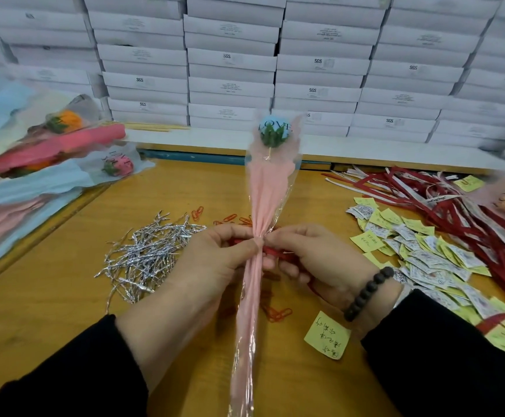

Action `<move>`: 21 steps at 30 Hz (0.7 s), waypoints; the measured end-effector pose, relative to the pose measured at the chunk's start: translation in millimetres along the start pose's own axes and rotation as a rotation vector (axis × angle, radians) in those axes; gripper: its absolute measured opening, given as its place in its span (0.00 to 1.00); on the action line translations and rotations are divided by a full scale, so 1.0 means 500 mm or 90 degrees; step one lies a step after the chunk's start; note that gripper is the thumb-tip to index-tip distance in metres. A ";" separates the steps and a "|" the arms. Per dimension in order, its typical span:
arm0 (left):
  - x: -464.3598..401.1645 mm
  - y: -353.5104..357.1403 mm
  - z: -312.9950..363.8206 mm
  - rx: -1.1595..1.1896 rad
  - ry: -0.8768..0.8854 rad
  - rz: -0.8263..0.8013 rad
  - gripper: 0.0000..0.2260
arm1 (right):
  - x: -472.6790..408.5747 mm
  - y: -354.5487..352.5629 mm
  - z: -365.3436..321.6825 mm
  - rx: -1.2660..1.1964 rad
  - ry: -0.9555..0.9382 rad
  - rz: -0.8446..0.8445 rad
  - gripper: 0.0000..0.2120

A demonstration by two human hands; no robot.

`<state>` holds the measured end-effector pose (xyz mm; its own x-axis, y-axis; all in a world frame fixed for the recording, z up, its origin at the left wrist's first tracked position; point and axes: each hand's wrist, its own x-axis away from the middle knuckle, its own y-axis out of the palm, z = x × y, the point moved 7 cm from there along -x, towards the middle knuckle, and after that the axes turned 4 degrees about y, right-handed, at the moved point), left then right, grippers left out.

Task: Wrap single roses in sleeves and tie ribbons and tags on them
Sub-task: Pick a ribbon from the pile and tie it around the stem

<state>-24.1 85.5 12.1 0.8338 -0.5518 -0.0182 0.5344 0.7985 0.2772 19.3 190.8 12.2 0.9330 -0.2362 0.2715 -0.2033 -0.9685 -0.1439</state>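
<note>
A light blue rose with green sepals stands upright in a pink and clear sleeve printed "LOVE". The sleeve is gathered tight at its waist, where both hands meet. My left hand pinches the gathered waist and one end of a red ribbon. My right hand, with a dark bead bracelet on the wrist, holds the ribbon's other end against the sleeve. The sleeve's tail runs down toward me between my forearms.
A heap of silver twist ties lies left of my hands, with red paper clips scattered around. Yellow notes and printed tags and red ribbons cover the right. Wrapped roses pile at the left. White boxes are stacked behind.
</note>
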 end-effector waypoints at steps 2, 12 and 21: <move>0.000 0.000 0.003 -0.022 0.014 -0.005 0.04 | -0.001 0.000 0.005 -0.033 0.011 -0.006 0.14; -0.005 0.001 -0.005 -0.200 0.061 -0.022 0.07 | -0.007 -0.008 0.022 -0.012 0.022 0.068 0.12; -0.016 -0.020 0.020 -0.261 0.087 0.034 0.07 | -0.007 -0.016 0.022 0.018 0.031 0.061 0.11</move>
<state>-37.5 79.2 19.3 0.8577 -0.4923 -0.1485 0.4779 0.8697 -0.1231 20.9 200.1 2.0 0.8937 -0.3325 0.3014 -0.2824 -0.9386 -0.1982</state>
